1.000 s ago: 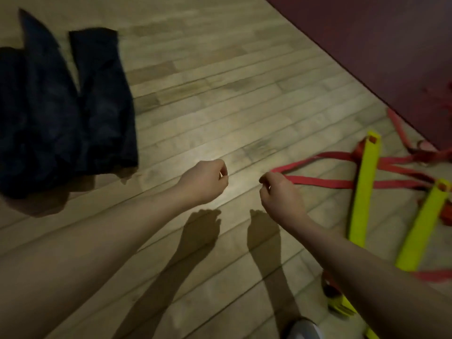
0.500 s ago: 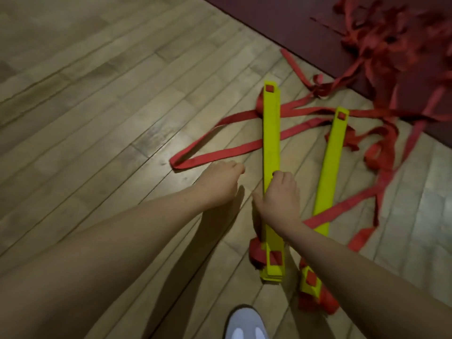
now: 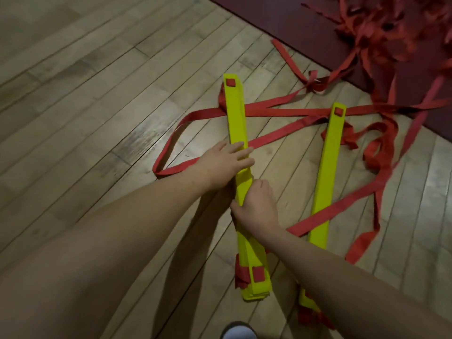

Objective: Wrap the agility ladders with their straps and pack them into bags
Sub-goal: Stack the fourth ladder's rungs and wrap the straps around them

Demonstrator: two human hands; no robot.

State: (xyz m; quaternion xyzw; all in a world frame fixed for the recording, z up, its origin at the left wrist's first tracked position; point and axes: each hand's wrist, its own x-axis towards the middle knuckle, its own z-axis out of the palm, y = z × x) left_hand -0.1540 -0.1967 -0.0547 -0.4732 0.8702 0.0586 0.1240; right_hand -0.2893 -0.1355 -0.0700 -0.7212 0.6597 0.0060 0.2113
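1. Nearest the viewer, the tip of a white shoe (image 3: pixel 239 333) shows at the bottom edge, just below the near ends of two bundles on a pale wooden plank floor (image 3: pixel 97 99).
2. The left stack of flat yellow plastic ladder rungs (image 3: pixel 236 118) lies lengthwise away from the viewer. The right hand (image 3: pixel 255 207) curls its fingers round the stack's middle. The left hand (image 3: pixel 226 160), just beyond, lies flat across it with fingers straight.
3. Risk, as a judgement: the near end is fanned out, so lifting from the middle alone could let the rungs slide apart.
4. A second yellow rung stack (image 3: pixel 326 182) lies close to the right, untouched.
5. Loose red fabric straps (image 3: pixel 274 139) loop under and between both stacks; pulling one could drag the other stack or snag.
6. Open floor spreads left. Farther right, a dark maroon mat (image 3: pixel 281 18) edges the floor, holding a tangled red strap heap (image 3: pixel 391 28).
7. No bag is in view.
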